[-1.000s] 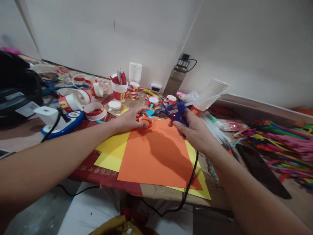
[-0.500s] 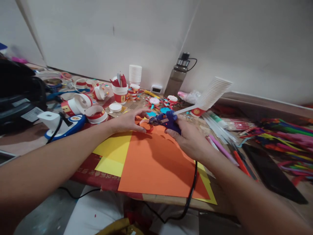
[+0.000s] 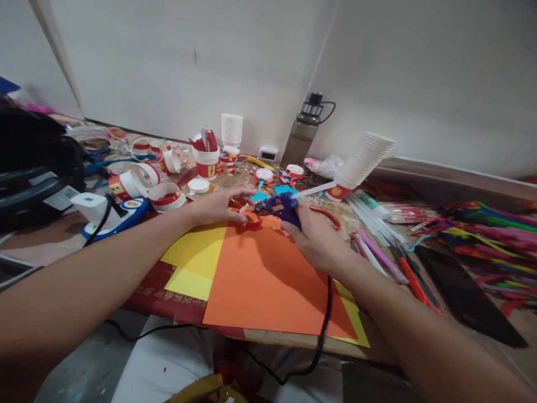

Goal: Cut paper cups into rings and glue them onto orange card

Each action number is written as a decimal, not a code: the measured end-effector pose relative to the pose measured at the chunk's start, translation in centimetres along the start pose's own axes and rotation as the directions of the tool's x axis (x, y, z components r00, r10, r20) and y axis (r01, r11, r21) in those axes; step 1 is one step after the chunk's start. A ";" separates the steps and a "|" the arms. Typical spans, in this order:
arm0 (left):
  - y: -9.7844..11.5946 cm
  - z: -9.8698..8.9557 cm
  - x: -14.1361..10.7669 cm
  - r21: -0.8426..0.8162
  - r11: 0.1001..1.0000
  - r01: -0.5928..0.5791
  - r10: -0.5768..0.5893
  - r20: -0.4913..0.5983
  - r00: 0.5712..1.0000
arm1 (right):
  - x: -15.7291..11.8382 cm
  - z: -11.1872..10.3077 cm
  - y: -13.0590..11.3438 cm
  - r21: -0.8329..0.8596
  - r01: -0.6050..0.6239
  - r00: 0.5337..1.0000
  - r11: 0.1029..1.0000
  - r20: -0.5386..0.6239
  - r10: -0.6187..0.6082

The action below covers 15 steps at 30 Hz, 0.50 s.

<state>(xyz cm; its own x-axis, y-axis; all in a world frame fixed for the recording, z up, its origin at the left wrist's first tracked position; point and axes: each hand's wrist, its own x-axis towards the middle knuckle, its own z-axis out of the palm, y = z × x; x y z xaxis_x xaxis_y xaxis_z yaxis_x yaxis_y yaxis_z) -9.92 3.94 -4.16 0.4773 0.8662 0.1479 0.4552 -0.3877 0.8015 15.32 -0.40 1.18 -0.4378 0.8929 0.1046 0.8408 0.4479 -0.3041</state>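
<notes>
My left hand (image 3: pixel 218 208) has its thumb and fingers curled about a small red paper ring (image 3: pixel 254 224), orange inside, at the far edge of the orange paper sheet (image 3: pixel 268 285). My right hand (image 3: pixel 319 232) is wrapped round a blue hot glue gun (image 3: pixel 286 208). Its nozzle points left and reaches right over the ring; whether it touches is hard to see. A white glue stick (image 3: pixel 312 191) sticks out of the gun's back, and a black cord (image 3: pixel 325 319) hangs from below my right hand over the table edge. Yellow sheets (image 3: pixel 193 252) lie under the orange one.
Stacked paper cups (image 3: pixel 364 159) lean at the back right, near a water bottle (image 3: pixel 300 137). Cut cup rings (image 3: pixel 165 196) and a blue-white power strip (image 3: pixel 117 215) sit left. Red-handled scissors (image 3: pixel 327 215), a black phone-like slab (image 3: pixel 470 296) and pipe cleaners (image 3: pixel 490 240) lie right.
The glue gun and my right hand have shifted slightly left, and the red scissor handle now shows behind them. My left hand's fingers have loosened slightly on the ring.
</notes>
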 end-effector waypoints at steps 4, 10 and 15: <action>-0.1 0.0 0.1 0.029 1.000 -0.002 0.002 -0.007 1.000 | 0.1 0.3 -0.1 0.009 0.016 1.000 1.000 -0.004 -0.016; -0.1 0.0 0.2 0.040 0.999 0.005 -0.004 -0.013 1.000 | 0.4 0.8 -0.2 -0.023 0.037 0.999 0.999 -0.005 -0.037; 0.1 0.1 0.2 0.021 1.000 0.001 -0.001 -0.011 1.000 | 0.8 1.2 -0.4 -0.021 0.071 0.997 0.997 0.013 -0.070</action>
<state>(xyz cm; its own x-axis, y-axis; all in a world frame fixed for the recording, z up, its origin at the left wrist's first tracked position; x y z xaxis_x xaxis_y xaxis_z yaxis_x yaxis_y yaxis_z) -9.74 4.03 -4.10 0.4688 0.8698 0.1538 0.4713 -0.3936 0.7893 14.23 0.04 0.25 -0.5002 0.8585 0.1130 0.8144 0.5108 -0.2755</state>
